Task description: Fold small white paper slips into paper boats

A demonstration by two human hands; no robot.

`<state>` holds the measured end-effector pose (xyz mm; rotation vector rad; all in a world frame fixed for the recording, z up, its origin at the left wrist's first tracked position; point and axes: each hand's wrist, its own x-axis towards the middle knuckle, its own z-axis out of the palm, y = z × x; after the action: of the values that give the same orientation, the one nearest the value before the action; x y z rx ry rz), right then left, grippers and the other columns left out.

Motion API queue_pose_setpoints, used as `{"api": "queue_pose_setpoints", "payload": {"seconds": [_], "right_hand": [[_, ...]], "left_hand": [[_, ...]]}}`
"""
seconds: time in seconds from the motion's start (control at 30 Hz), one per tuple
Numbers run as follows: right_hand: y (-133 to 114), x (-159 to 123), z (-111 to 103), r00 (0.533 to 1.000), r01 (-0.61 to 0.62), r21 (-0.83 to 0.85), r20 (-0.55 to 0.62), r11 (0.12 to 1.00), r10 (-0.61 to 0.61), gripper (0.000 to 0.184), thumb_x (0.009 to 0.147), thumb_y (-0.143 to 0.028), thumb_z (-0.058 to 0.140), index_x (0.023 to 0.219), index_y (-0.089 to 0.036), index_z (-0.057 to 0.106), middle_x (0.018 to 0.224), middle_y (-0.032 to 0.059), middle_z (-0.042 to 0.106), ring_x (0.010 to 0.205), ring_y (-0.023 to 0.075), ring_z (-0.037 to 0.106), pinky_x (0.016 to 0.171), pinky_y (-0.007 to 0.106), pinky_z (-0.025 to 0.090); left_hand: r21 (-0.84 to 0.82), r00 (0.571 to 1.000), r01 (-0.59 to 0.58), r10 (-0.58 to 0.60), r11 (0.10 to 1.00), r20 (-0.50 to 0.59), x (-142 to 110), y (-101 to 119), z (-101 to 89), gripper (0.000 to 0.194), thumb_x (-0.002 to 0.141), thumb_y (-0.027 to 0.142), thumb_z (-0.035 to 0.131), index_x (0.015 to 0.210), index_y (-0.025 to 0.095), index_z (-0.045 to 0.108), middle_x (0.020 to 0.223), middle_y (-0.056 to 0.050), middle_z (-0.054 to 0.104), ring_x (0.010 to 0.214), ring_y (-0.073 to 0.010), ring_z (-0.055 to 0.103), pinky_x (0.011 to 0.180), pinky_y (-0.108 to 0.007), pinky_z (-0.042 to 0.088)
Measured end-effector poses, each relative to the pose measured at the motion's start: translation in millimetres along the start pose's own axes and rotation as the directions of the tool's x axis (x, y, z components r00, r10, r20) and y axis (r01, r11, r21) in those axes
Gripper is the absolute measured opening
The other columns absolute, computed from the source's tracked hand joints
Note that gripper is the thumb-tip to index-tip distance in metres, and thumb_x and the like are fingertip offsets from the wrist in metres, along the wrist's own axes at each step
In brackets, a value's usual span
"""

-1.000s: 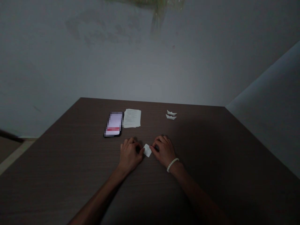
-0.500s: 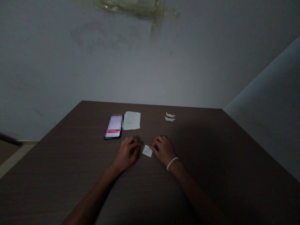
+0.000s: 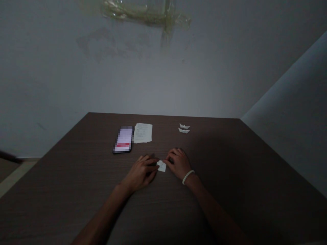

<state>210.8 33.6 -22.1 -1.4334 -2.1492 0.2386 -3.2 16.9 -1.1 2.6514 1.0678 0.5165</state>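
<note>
A small folded square of white paper [image 3: 161,166] lies on the table between my hands. My left hand [image 3: 141,173] reaches in from the left, fingers stretched out and apart, with the tips at the paper's left edge. On the opposite side, my right hand [image 3: 178,164] has its thumb and fingers pinched at the upper right corner of the paper. A bracelet of pale beads circles my right wrist. Its curled fingers partly hide that corner.
Beyond my left hand lie a phone [image 3: 124,139] with a lit screen and a stack of printed paper sheets [image 3: 143,133]. Two small paper boats [image 3: 184,130] sit farther back on the right. A wall [image 3: 163,85] rises behind the dark table [image 3: 217,153].
My left hand has moved right and its fingers have stretched out to the paper's left edge. My right hand stays at its corner. The view has shifted slightly.
</note>
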Motion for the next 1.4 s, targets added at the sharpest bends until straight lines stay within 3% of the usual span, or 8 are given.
{"api": "queue_pose_setpoints", "payload": {"seconds": [0.4,0.57,0.67,1.1,1.4], "right_hand": [[8,-1,-8,0.989,-0.028,0.099,-0.144,0.995,0.042,0.008,0.085,-0.021,0.064,0.077,-0.019,0.065,0.086,0.0043,0.062,0.086,0.0191,0.054,0.083,0.032,0.044],[4,-7,-9,0.989,0.147,0.129,-0.012,0.981,-0.146,0.013,0.084,-0.018,0.062,0.091,-0.023,0.072,0.091,0.0042,0.059,0.091,0.0181,0.052,0.08,0.03,0.044],[1,-9,-9,0.983,0.172,0.087,0.05,0.981,-0.176,0.017,0.086,-0.02,0.061,0.096,-0.026,0.073,0.09,0.004,0.059,0.089,0.0183,0.052,0.078,0.031,0.043],[-5,-9,-6,1.0,0.009,-0.058,-0.016,0.998,-0.01,0.014,0.084,-0.025,0.06,0.082,-0.023,0.074,0.086,0.0054,0.058,0.087,0.0203,0.05,0.079,0.034,0.042],[2,-6,-5,0.995,-0.041,-0.03,-0.091,0.999,0.038,0.015,0.085,-0.021,0.058,0.079,-0.021,0.071,0.083,0.0052,0.06,0.084,0.0192,0.053,0.079,0.032,0.044]], "left_hand": [[0.037,1.0,0.016,-0.016,0.999,0.001,-1,8,-1.6,0.03,0.09,0.024,0.048,0.112,0.024,0.067,0.124,-0.009,0.058,0.108,-0.0276,0.05,0.09,-0.044,0.039],[0.043,1.0,0.02,-0.02,0.999,0.011,0,11,-2.6,0.031,0.089,0.022,0.048,0.113,0.024,0.067,0.117,-0.01,0.058,0.104,-0.0265,0.05,0.087,-0.042,0.039],[0.042,0.999,0.022,-0.023,0.999,0.022,0,11,-3.3,0.03,0.088,0.022,0.048,0.112,0.024,0.067,0.116,-0.01,0.058,0.102,-0.0261,0.05,0.086,-0.041,0.039],[0.034,0.999,0.037,-0.037,0.999,0.009,-1,10,1.4,0.03,0.089,0.025,0.048,0.112,0.025,0.067,0.117,-0.01,0.058,0.104,-0.0269,0.049,0.087,-0.043,0.038],[0.029,0.999,0.032,-0.033,0.999,0.011,-2,9,0.7,0.031,0.089,0.024,0.048,0.114,0.024,0.066,0.12,-0.01,0.057,0.105,-0.027,0.05,0.086,-0.042,0.039]]}}
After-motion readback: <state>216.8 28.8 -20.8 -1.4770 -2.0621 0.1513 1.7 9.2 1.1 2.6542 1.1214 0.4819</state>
